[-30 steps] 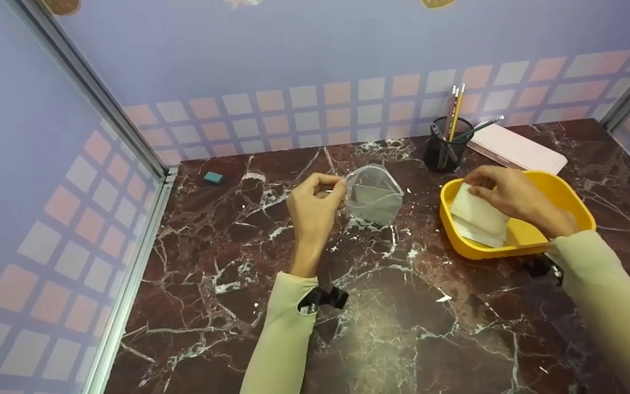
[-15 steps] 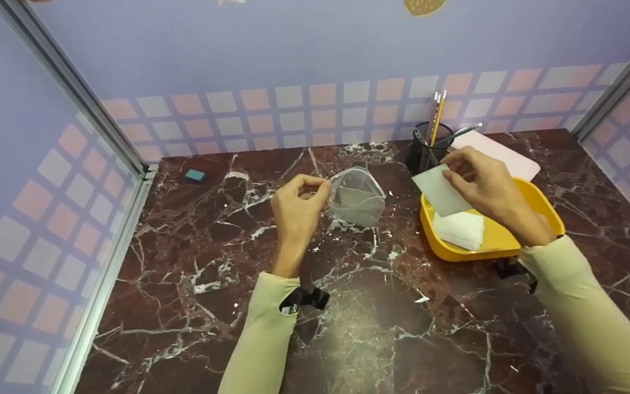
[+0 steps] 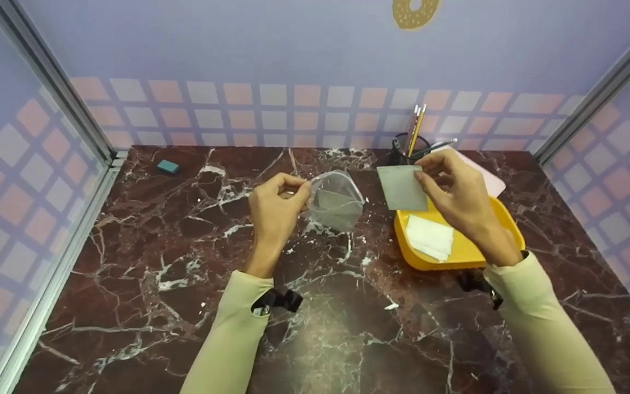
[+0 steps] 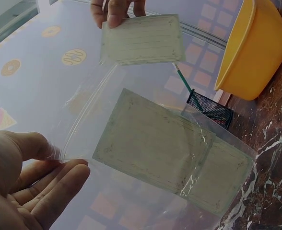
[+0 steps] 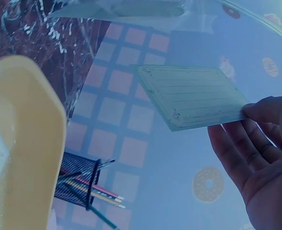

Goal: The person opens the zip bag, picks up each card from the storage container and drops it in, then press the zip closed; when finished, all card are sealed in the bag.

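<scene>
My left hand (image 3: pixel 275 210) pinches the top edge of a clear zip bag (image 3: pixel 348 183), whose mouth gapes. Inside the bag lie greenish paper cards (image 4: pixel 150 143), overlapping one another. Between thumb and fingers, my right hand (image 3: pixel 460 194) holds a pale green lined card (image 3: pixel 402 189) by its edge, just right of the bag and apart from it. The right wrist view shows ruled lines and a decorated border on this card (image 5: pixel 193 98). Below the right hand stands a yellow tray (image 3: pixel 465 257) with white paper cards (image 3: pixel 430 237) in it.
Behind the right hand stands a black mesh cup (image 3: pixel 400 153) with several pencils (image 3: pixel 416 131). A pink flat case (image 3: pixel 484 172) lies beyond the tray. A small teal block (image 3: pixel 168 166) sits at the back left of the marbled table (image 3: pixel 184 246). Walls enclose the back and sides.
My right hand has lifted the lined card out of the yellow tray and carried it left toward the bag. The left hand keeps its pinch on the bag. The head view has shifted.
</scene>
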